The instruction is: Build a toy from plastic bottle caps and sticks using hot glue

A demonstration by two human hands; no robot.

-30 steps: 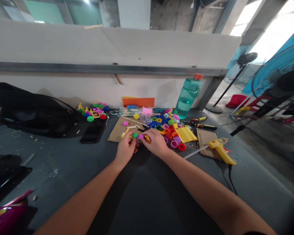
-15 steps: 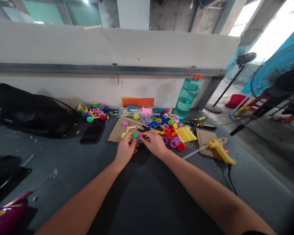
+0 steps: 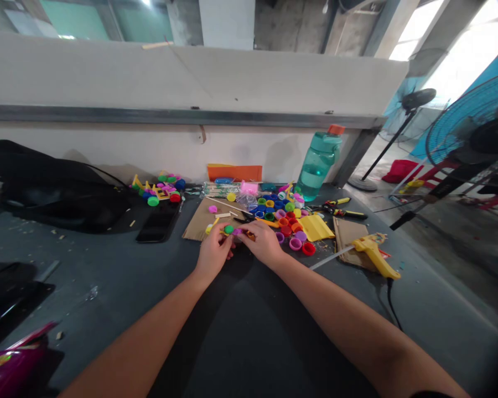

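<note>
Green cap (image 3: pixel 229 229) dead centre, btwn both hands, by the near edge of a brown cardboard sheet (image 3: pixel 197 220). Pinched btwn thumb & fingers of L hand (image 3: pixel 212 250), firm hold. Purple piece (image 3: pixel 237 232) just beside it, nipped in fingertips of R hand (image 3: pixel 263 241), both sets of fingers almost meeting. Can't tell whether joined to the cap, contact partly hidden. Just R & behind: jumble of coloured bottle caps (image 3: pixel 285 221), reds, oranges, blues, purples. Next to that, yellow sheet (image 3: pixel 316 228). Farther R, yellow glue gun (image 3: pixel 374 257), partly over another cardboard pc (image 3: pixel 343 235), clear stick pointing L. At back, upright teal bottle (image 3: pixel 313 171) w/ orange lid. Over L, black phone (image 3: pixel 154 225) flat on dark table (image 3: pixel 120 268), cluster of multicoloured pcs (image 3: pixel 161 190) at its far end, black bag (image 3: pixel 53 190) beyond.
</note>
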